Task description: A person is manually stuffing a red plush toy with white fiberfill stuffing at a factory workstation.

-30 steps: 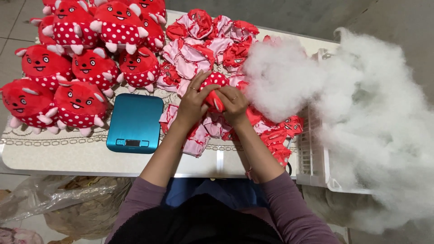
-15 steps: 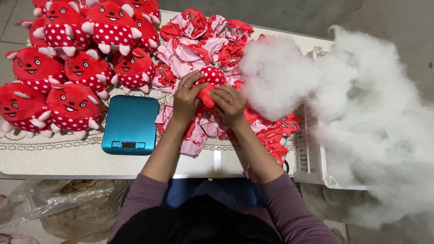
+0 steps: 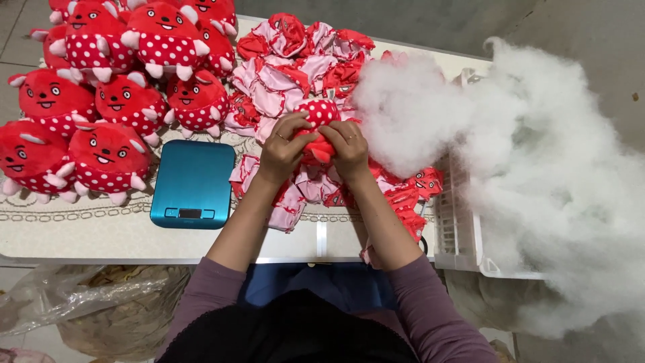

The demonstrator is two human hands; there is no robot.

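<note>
Two hands at work above the blue scale (image 3: 193, 183), taken here as the landmark. Nearest the camera, below the scale and off the surface (image 3: 101, 232): dark lap, mauve sleeves, and a crumpled clear plastic bag (image 3: 87, 312) down to the left. Just right of the scale: left hand (image 3: 282, 148) and right hand (image 3: 346, 149) pressed together, fingers (image 3: 295, 128) curled tight around a half-stuffed red toy (image 3: 317, 131) with white dots, held between both palms slightly above the surface. Under the hands and right of the scale: a heap of flat, unstuffed pink and red toy skins (image 3: 295, 74), spreading toward the far edge. Left of the scale and beyond it: a cluster of finished red plush toys (image 3: 107, 81), round, dotted, with white feet and smiling faces, touching one another. Well right of the scale: a big loose mound of white stuffing fibre (image 3: 537, 168), spilling over a white slatted crate (image 3: 460, 228) and reaching almost to the right hand.
</note>
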